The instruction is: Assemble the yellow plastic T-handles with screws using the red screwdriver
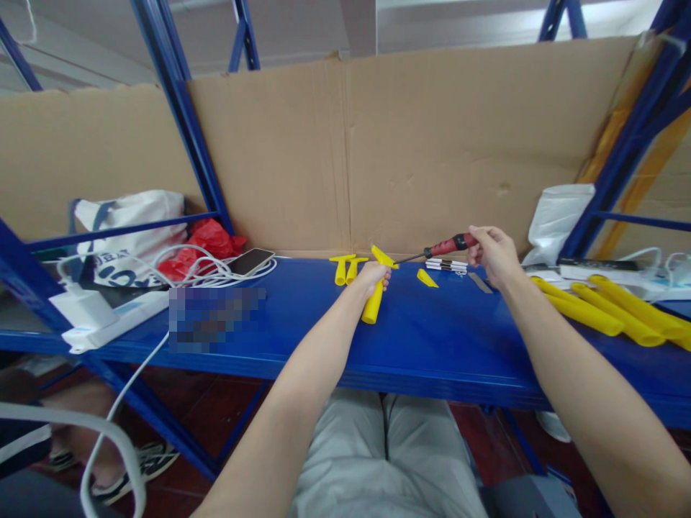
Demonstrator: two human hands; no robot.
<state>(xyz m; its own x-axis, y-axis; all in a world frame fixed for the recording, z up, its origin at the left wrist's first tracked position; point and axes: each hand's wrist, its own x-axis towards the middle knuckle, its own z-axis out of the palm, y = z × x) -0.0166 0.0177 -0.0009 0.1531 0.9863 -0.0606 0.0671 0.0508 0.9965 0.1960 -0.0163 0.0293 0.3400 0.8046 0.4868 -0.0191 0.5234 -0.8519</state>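
My left hand (376,276) is wrapped round a yellow T-shaped handle (371,309), its wide head (383,257) standing out above my fist. Between its fingers and thumb, my right hand (495,255) pinches the rear end of a red and black screwdriver (445,247). The shaft points left, and its tip meets the right side of the yellow head; whether it sits in a screw is too small to tell. Beyond my left hand, two more yellow T-shaped pieces (340,270) stand side by side. A loose yellow wedge-shaped piece (427,278) lies below the screwdriver.
Several yellow tubes (620,309) lie on the right of the blue table (432,352). Near my right hand are a flat grey strip (479,283) and white sticks (445,265). Leftward are a phone (252,262), coiled white cables, and a power strip (119,324). Cardboard (432,151) stands behind.
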